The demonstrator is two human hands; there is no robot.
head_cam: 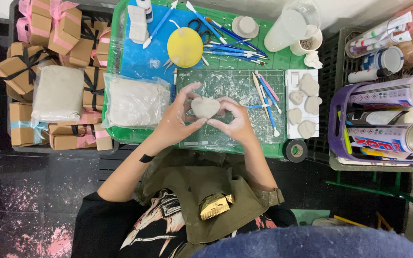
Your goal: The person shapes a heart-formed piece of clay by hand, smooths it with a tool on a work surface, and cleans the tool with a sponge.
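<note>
1. Both hands hold a pale clay heart [205, 107] over a green cutting mat [230, 114] at the counter's centre.
2. The left hand [175, 119] grips the heart's left side, fingers curled around it.
3. The right hand [235, 120] grips its right side likewise.
4. At 9 o'clock lies a bagged clay slab [135, 102].
5. At 3 o'clock, a white tray [290, 79] carries clay shapes.
6. At 12 o'clock, a yellow disc [184, 47] sits among blue tools [230, 45].

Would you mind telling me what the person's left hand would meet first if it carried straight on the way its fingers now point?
The left hand points toward the right, with its fingers curled around a heart-shaped clay piece, which it already touches. Going on, it would likely meet the right hand pressing the clay's other side, though depth is hard to judge.
</note>
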